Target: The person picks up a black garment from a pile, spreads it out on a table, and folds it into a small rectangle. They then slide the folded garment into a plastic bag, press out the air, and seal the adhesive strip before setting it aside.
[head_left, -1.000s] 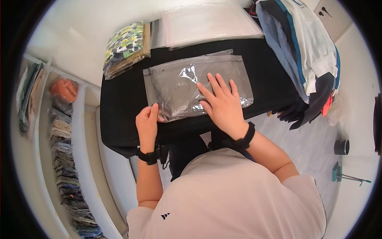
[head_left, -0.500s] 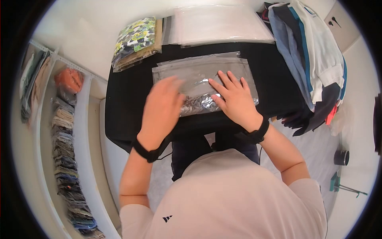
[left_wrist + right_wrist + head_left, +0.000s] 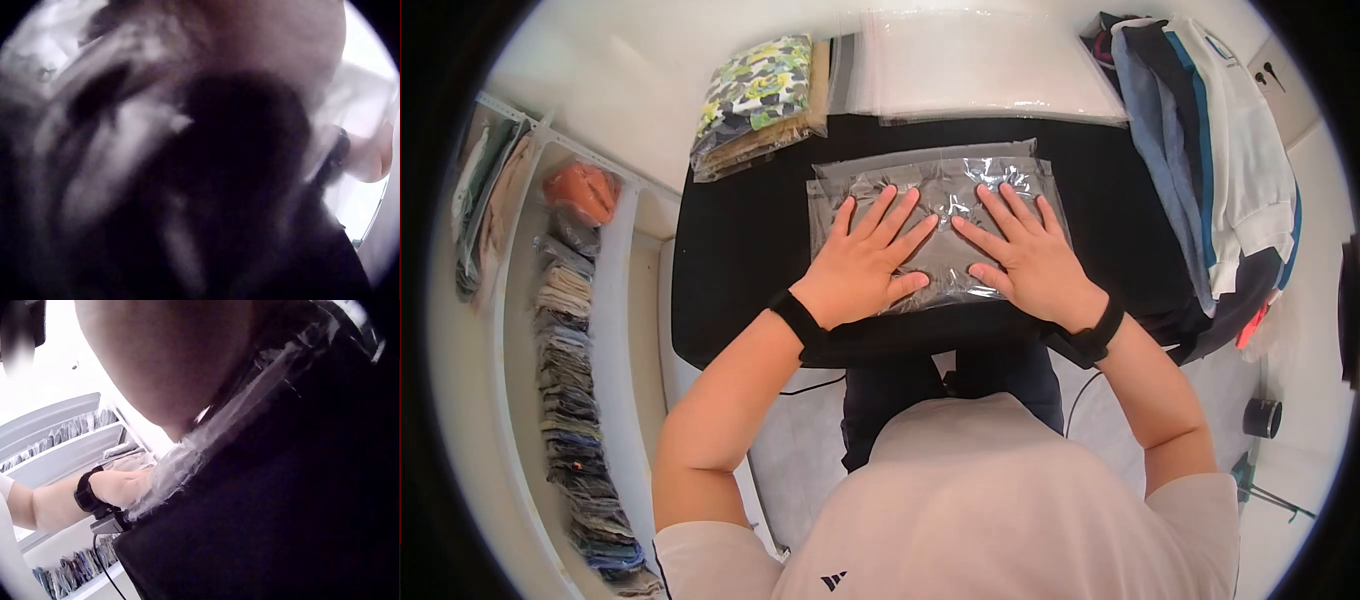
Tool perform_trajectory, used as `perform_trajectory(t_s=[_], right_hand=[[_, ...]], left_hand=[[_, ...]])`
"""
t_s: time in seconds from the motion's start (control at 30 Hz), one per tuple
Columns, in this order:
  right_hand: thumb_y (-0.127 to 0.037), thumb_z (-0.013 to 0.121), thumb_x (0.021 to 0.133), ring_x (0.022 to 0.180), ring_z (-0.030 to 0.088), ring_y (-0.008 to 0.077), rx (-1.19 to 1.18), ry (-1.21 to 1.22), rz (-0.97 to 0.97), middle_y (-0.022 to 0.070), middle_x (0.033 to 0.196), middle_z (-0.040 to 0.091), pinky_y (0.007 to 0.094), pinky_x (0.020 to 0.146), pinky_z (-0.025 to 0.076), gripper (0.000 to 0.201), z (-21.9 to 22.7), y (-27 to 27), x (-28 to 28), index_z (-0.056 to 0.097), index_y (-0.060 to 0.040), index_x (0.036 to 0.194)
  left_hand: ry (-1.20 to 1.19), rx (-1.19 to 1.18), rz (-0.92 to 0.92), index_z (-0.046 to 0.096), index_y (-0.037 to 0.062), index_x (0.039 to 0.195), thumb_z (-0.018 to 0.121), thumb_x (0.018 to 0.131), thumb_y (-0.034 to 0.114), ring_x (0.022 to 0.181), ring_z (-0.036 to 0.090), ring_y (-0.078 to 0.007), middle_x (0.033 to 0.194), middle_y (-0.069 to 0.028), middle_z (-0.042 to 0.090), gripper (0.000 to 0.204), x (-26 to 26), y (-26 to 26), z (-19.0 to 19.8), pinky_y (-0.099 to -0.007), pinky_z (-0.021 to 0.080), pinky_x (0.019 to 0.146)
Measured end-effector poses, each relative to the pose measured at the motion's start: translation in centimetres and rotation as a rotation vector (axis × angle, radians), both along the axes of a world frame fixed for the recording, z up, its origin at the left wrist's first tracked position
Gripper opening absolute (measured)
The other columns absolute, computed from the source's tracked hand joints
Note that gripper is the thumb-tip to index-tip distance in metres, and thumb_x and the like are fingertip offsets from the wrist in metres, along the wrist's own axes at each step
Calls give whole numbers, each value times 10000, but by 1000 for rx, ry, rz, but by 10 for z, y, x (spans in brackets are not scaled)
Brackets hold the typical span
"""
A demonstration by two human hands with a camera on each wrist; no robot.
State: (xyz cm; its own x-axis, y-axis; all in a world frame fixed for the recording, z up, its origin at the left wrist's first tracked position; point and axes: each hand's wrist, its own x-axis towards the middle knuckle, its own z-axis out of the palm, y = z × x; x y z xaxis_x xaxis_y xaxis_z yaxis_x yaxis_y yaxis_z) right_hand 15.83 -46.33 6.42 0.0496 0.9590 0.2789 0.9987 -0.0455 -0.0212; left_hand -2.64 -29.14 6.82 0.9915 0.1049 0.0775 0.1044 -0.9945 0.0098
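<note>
A shiny clear plastic bag [image 3: 945,262] lies flat on the black-covered table [image 3: 745,270], a second plastic layer showing along its far edge. On its left half rests my left hand [image 3: 855,262], palm down with fingers spread. My right hand [image 3: 1038,262] presses the right half in the same way, thumbs pointing toward each other. The right wrist view shows crinkled bag plastic [image 3: 181,464] under the hands at the table edge. The left wrist view is dark and blurred. What fills the bag is hard to make out through the glare.
Bagged garments [image 3: 755,95] with a green-yellow print on top are stacked at the back left. A pile of flat clear bags [image 3: 990,65] lies at the back. Clothes [image 3: 1240,170] hang over the right edge. Shelves [image 3: 625,330] of packed garments stand on the left.
My left hand has let go of the bag's near left corner and moved over to lie flat on it. My right hand stays spread on the right half.
</note>
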Motion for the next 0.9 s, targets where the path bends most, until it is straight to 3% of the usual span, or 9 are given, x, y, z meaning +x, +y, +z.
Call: perform_trajectory(t_s=[0.3,0.37,0.67,0.9], right_hand=[[-449,481,900,1321,324,327,-104,113,7,116,1432,355,552,1045,255,471,-1,6,8,459,-274,1337],[-448,478,903,1317,332,328,-127,149,7,117,1424,367,550,1047,253,467,-1,6,8,461,-271,1334],[-452,483,901,1309,345,331,-151,210,8,130,1396,403,552,1045,255,452,-1,10,11,490,-254,1307],[-458,485,897,1310,341,329,-138,169,11,133,1392,405,558,1037,261,478,-6,7,9,463,-248,1326]], left_hand=[[126,-176,0,285,163,1436,455,912,451,1402,122,-341,1516,-126,165,622,5,10,-1,-594,134,1074],[94,-201,0,334,184,1416,446,906,497,1394,165,-321,1503,-119,216,609,6,11,-3,-578,146,1083],[175,-215,-2,272,180,1443,454,925,409,1403,123,-333,1512,-127,178,595,8,11,0,-584,132,1080],[117,-198,-15,304,190,1429,424,923,471,1395,158,-318,1499,-122,221,591,6,14,-6,-578,139,1083]])
